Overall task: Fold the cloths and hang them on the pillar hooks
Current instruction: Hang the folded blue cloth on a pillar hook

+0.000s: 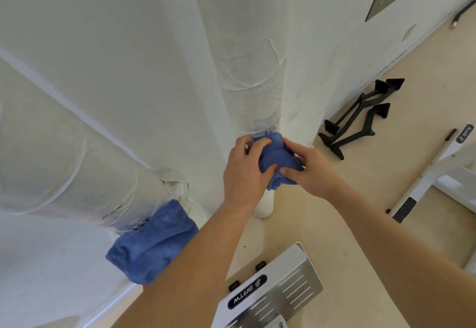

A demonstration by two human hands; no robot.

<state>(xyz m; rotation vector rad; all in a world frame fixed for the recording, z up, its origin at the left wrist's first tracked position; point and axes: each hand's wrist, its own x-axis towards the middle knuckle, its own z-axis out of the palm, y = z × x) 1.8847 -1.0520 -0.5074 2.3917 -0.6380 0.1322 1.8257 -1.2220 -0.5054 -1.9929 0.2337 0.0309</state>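
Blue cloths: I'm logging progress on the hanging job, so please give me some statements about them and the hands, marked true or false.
1. Both the left hand and the right hand grip a blue cloth just below a pillar hook. True.
2. Black frames lie on the floor right of the pillar. True.
3. The second blue cloth lies on the floor. False: it hangs from a hook on the left-side pillar.
4. The pillar is bare metal. False: white sheeting wraps it.

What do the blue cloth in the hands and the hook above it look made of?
Blue cloth: likely microfibre or terry, matte, by its fuzzy pile. Hook: probably polished metal, since it glints; too small to be sure.
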